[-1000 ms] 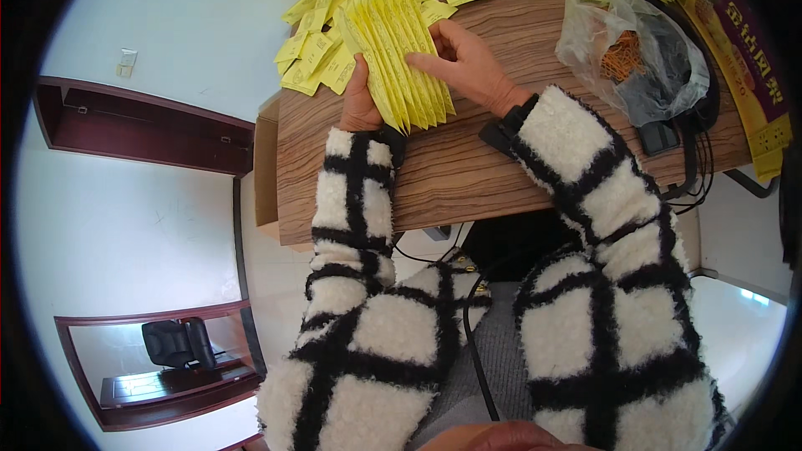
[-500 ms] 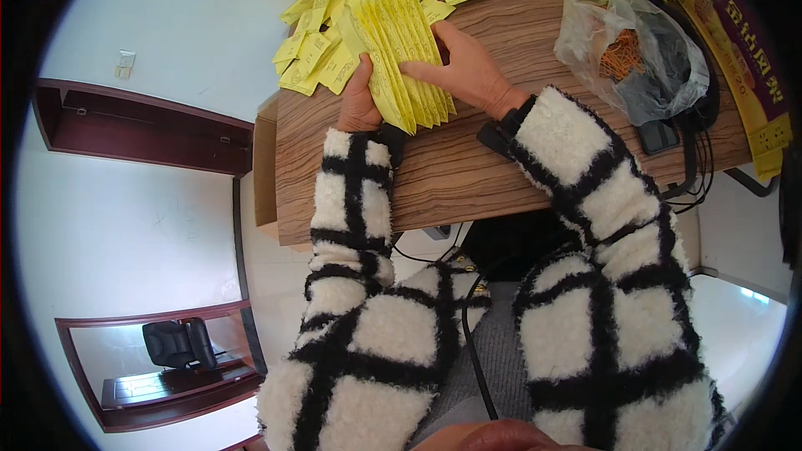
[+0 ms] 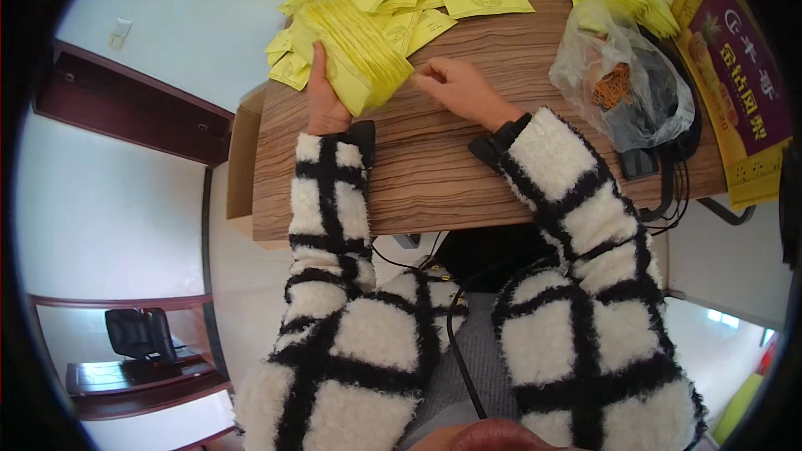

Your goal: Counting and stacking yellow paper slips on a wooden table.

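Head view: the left hand (image 3: 326,100) grips the stack of yellow packets (image 3: 355,54) over the brown table (image 3: 468,184), probably so they don't slide apart. The right hand (image 3: 464,90) has bent fingers by the stack's edge; I can't tell if they pinch anything. In the picture 0.5 seconds earlier, they reach over the packets, and the stack leans less.

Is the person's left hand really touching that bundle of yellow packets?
Touching. The head view shows it: the left hand grips the bundle of yellow packets at its left side, thumb lying against it.
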